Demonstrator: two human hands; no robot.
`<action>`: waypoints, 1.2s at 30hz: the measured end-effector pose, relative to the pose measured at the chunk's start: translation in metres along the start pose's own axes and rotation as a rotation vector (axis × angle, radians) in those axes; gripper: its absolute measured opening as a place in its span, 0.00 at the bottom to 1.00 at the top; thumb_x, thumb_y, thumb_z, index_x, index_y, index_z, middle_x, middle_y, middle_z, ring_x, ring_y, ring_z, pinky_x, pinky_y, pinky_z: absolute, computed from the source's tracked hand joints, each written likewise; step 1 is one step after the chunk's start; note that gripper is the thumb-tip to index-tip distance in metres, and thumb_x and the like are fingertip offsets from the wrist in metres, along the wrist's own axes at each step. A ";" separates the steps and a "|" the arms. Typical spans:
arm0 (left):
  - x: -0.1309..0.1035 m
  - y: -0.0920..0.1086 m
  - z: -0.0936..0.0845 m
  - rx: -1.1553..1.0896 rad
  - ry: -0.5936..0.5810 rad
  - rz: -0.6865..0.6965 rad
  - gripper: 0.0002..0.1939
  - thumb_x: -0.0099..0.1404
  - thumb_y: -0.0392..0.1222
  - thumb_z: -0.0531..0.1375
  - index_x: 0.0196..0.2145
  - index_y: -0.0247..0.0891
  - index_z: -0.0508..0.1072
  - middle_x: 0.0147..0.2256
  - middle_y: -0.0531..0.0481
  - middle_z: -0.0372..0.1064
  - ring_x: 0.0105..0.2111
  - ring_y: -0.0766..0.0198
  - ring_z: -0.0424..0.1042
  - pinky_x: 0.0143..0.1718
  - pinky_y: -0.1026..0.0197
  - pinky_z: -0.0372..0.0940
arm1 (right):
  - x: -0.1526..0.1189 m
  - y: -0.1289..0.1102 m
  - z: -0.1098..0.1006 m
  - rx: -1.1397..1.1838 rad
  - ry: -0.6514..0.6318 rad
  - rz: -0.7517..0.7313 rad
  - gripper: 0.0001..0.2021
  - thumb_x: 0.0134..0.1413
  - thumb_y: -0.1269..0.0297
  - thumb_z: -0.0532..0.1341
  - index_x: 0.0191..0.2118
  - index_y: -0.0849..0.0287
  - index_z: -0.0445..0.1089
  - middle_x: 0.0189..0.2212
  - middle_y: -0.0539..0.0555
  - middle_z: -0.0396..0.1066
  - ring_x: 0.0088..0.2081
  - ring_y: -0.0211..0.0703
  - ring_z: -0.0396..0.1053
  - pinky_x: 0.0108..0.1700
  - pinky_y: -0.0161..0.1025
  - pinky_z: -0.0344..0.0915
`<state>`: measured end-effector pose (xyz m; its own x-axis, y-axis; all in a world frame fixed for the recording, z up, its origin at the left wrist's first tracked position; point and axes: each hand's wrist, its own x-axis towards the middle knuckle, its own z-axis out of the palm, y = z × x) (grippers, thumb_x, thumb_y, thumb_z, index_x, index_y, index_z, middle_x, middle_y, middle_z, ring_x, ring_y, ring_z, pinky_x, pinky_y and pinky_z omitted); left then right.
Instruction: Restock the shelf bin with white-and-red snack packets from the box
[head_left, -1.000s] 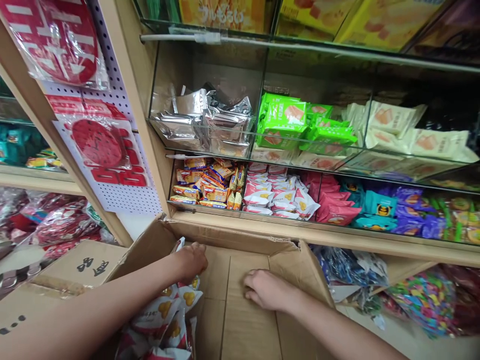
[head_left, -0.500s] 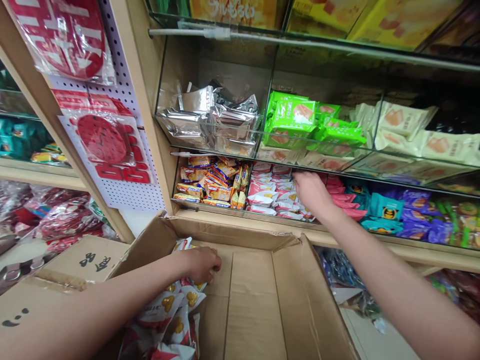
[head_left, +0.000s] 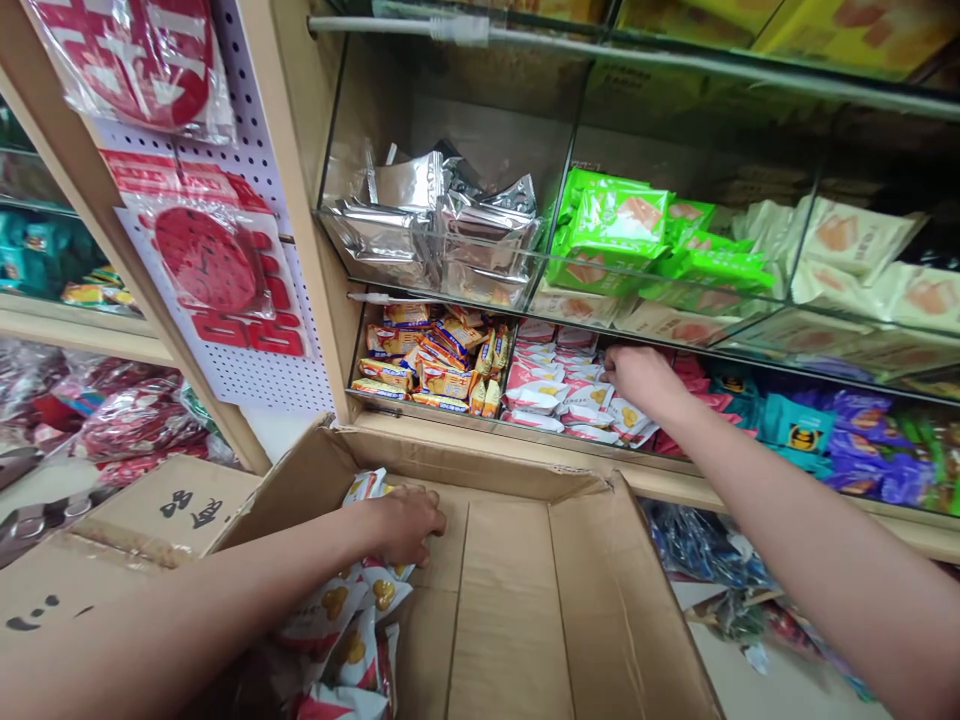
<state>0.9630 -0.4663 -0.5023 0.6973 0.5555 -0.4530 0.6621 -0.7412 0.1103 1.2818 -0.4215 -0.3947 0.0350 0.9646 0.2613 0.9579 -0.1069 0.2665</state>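
Note:
Inside the open cardboard box (head_left: 630, 590), my left hand (head_left: 411, 522) rests over a pile of white and pink snack packets (head_left: 356, 640) with round golden biscuits printed on them. Its fingers are curled, and what lies under them is hidden. My right hand (head_left: 641, 378) reaches into the low glass-fronted shelf compartment, just above matching white and pink snack packets (head_left: 538, 388) laid in rows. Its fingers are bent together at the far side of those packets; whether a packet is between them is hidden. One packet (head_left: 631, 418) lies in view just below this hand.
Orange biscuit packets (head_left: 444, 380) fill the compartment to the left; teal packets (head_left: 796, 425) and purple packets (head_left: 855, 415) lie to the right. A glass shelf (head_left: 480, 290) with silver packets (head_left: 390, 235) and green packets (head_left: 611, 220) overhangs my right hand. Another carton (head_left: 180, 505) stands at left.
The view has shifted, so the shelves appear farther right. My right hand has drawn slightly up off the packets, uncovering one beneath it. My left hand stays in the box, its fingers slightly shifted.

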 end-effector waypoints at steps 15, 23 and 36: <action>-0.001 0.004 -0.007 0.025 -0.041 0.007 0.13 0.46 0.40 0.61 0.33 0.40 0.74 0.40 0.41 0.66 0.44 0.50 0.63 0.42 0.51 0.58 | -0.004 0.003 -0.016 0.027 -0.080 -0.103 0.13 0.51 0.71 0.50 0.35 0.64 0.72 0.35 0.61 0.72 0.38 0.47 0.68 0.39 0.38 0.59; -0.005 -0.003 -0.007 -0.070 -0.070 0.057 0.07 0.45 0.41 0.62 0.24 0.38 0.73 0.27 0.45 0.69 0.36 0.54 0.67 0.33 0.58 0.61 | -0.112 -0.071 -0.016 0.639 0.355 -0.434 0.11 0.55 0.68 0.50 0.35 0.60 0.69 0.34 0.56 0.70 0.39 0.43 0.64 0.43 0.41 0.60; -0.004 0.028 -0.030 -1.323 0.491 0.154 0.15 0.58 0.52 0.53 0.30 0.36 0.58 0.21 0.59 0.55 0.19 0.74 0.58 0.22 0.68 0.58 | -0.144 -0.130 0.034 1.584 -0.335 -0.122 0.14 0.50 0.57 0.56 0.41 0.59 0.58 0.31 0.51 0.69 0.30 0.38 0.67 0.32 0.37 0.64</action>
<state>0.9872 -0.4778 -0.4712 0.6269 0.7780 -0.0420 0.1454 -0.0639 0.9873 1.1617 -0.5384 -0.4989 -0.2046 0.9775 0.0521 0.2700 0.1075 -0.9569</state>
